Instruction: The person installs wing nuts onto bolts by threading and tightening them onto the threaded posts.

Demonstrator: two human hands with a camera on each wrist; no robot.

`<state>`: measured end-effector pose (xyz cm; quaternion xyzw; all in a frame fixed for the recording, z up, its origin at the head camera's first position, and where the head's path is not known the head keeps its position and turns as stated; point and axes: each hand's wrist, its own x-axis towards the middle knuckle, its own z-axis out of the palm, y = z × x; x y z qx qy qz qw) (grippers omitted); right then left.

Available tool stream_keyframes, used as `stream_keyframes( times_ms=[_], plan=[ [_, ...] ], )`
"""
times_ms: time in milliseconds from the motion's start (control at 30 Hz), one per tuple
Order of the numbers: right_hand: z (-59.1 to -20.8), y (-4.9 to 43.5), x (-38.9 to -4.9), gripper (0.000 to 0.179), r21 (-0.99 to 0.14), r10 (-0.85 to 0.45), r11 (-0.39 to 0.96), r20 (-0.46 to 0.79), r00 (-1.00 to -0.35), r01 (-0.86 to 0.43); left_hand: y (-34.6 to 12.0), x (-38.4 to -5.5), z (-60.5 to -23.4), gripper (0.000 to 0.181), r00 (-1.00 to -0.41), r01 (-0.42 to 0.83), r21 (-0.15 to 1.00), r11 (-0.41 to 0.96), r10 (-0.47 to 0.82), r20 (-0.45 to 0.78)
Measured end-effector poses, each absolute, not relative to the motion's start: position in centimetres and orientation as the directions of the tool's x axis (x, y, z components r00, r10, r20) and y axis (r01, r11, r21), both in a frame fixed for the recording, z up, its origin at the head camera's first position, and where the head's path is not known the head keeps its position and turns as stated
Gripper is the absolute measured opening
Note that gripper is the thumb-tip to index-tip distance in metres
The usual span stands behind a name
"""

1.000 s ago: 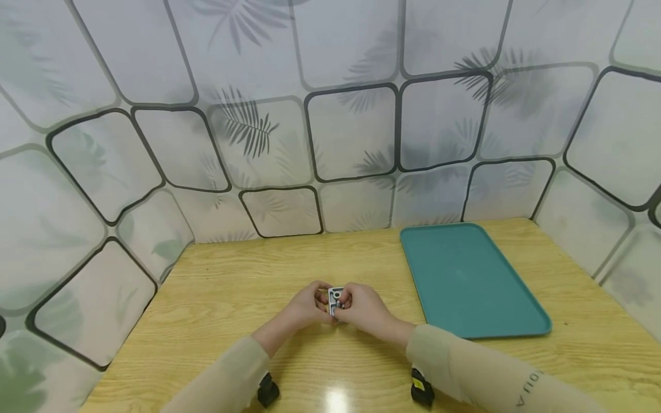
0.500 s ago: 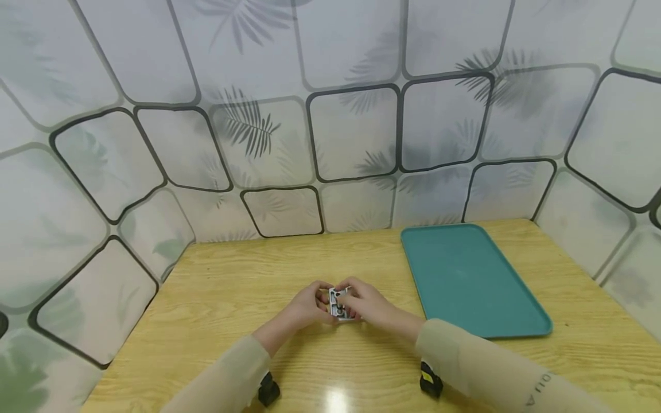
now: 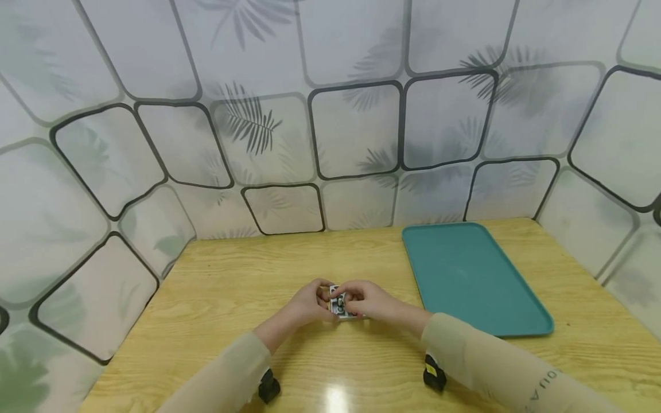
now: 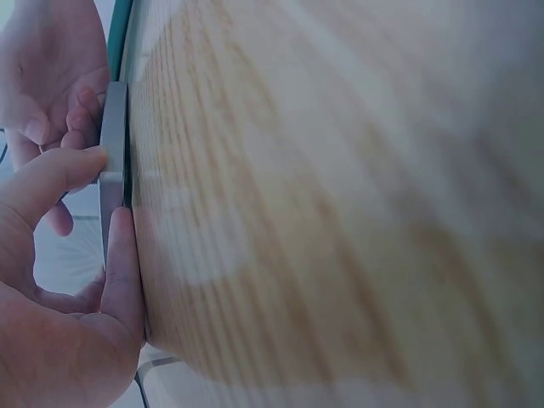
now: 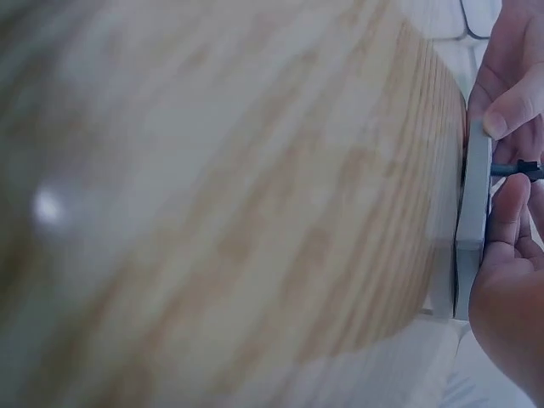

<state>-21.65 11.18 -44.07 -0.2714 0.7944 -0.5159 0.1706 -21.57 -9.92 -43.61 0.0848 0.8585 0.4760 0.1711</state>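
Note:
A small flat silver-grey case point(image 3: 334, 310) with recesses in its face is held low over the wooden table point(image 3: 248, 269). My left hand point(image 3: 306, 305) grips its left end, with the thumb on one side in the left wrist view. A dark, bolt-like piece point(image 5: 517, 168) stands out from the case's face. My right hand point(image 3: 376, 299) is over the right part of the case, its fingers bent around and close beside the dark piece. One fingertip point(image 5: 512, 197) sits right by its shaft. Whether the right fingers pinch it is hidden.
A teal tray point(image 3: 472, 281) lies on the table to the right, behind my right forearm. A pale curtain-like backdrop point(image 3: 356, 132) with dark outlines and leaf prints surrounds the table. A black wrist device point(image 3: 268, 385) hangs under each sleeve.
My right hand has shifted slightly right, and its index finger now reaches across the top of the case, showing more of the dark piece. My left hand keeps its grip.

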Motion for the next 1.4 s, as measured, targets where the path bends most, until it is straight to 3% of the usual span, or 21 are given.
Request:
stream_keyframes(
  times_ms=[533, 800, 1067, 1400],
  plan=[
    [-44.6, 10.6, -21.5, 0.029, -0.908, -0.528, 0.358, -0.003, -0.849, -0.220, -9.9, -21.5, -43.5, 0.077, -0.930, -0.016, 0.855, 0.519, 0.307, -0.204],
    [-44.3, 8.9, -20.2, 0.014, -0.858, -0.349, 0.467, 0.043, -0.936, -0.213, -9.9, -21.4, -43.4, 0.077, -0.928, -0.019, 0.862, 0.507, 0.311, -0.203],
    [-44.0, 7.6, -19.6, 0.019, -0.804, -0.201, 0.573, 0.050, -0.978, -0.159, -10.0, -21.5, -43.5, 0.075, -0.930, -0.018, 0.858, 0.514, 0.307, -0.203],
    [-43.9, 7.6, -19.5, 0.020, -0.796, -0.188, 0.585, 0.054, -0.981, -0.155, -10.0, -21.5, -43.6, 0.075, -0.930, -0.007, 0.863, 0.505, 0.313, -0.190]
  ],
)
